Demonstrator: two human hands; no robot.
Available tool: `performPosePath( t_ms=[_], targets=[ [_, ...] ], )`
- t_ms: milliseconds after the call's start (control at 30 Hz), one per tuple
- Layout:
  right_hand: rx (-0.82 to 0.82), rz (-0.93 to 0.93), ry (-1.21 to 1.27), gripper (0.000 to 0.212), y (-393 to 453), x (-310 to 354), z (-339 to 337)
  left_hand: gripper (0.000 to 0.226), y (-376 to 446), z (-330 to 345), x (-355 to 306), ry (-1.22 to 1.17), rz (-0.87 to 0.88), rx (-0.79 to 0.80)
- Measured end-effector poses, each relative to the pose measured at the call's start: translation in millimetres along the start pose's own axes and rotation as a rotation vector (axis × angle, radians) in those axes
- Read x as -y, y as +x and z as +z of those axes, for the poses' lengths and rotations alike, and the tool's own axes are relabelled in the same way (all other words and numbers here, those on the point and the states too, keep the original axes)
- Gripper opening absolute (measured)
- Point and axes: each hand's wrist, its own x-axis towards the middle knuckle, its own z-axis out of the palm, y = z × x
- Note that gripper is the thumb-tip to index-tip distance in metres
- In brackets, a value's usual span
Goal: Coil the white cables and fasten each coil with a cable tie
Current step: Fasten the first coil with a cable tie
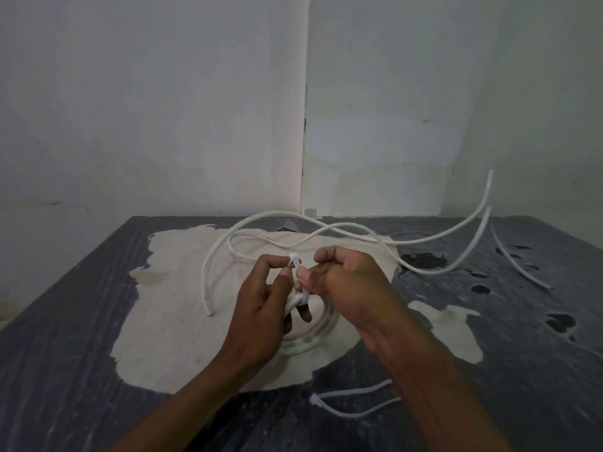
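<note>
Roughly mid-task, by my read. One coil [313, 331] is wound and sits between both hands, low over the counter [81, 321]. A cable tie [297, 275] is looped around its upper edge, head sticking up near the fingertips; can't tell if it's cinched tight yet.

Left hand [261, 305]: thumb and forefinger pinching the cable tie near its head, lower fingers curled under the coil. Right hand [346, 282]: fingers curled, thumb pressed on the tie from the other side, looks like it's gripping the tail, though the tail itself is hidden.

Left to do: loose cables [326, 230] remain uncoiled, sprawled across the far side of the counter, just beyond the hands, ends trailing off right and one end curling down left of the left hand. Spare cable ties [352, 399] lie on the near counter, partly under the right forearm.
</note>
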Motion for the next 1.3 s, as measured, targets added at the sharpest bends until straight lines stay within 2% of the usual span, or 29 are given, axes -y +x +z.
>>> performPosePath(
  t_ms=[300, 600, 767, 933, 1067, 1300],
  targets=[
    [-0.007, 0.003, 0.02, 0.017, 2.7, -3.6, -1.0, 0.016, -1.8, 1.6, -1.4, 0.001, 0.039, -0.01],
    [-0.091, -0.071, 0.044, 0.018, -4.6, -5.7, 5.0, 0.015, -3.2, 3.0, 3.7, 0.044, 0.105, -0.021],
    [-0.041, -0.122, 0.03, 0.018, -6.0, -6.6, 3.9, 0.015, -3.0, 1.6, 3.3, 0.029, 0.107, -0.02],
    [0.069, -0.078, 0.093, 0.017, -7.4, -1.9, -8.3, 0.017, -3.6, 4.9, 0.4, 0.043, 0.122, 0.0],
    [0.036, -0.036, 0.125, 0.013, -8.8, 4.9, -10.8, 0.018, -3.6, 8.9, -4.4, 0.026, 0.125, 0.002],
    [-0.118, -0.06, -0.266, 0.008, 1.8, 17.1, -11.0, 0.014, -5.3, 10.0, 0.9, 0.042, 0.115, -0.008]
  ],
)
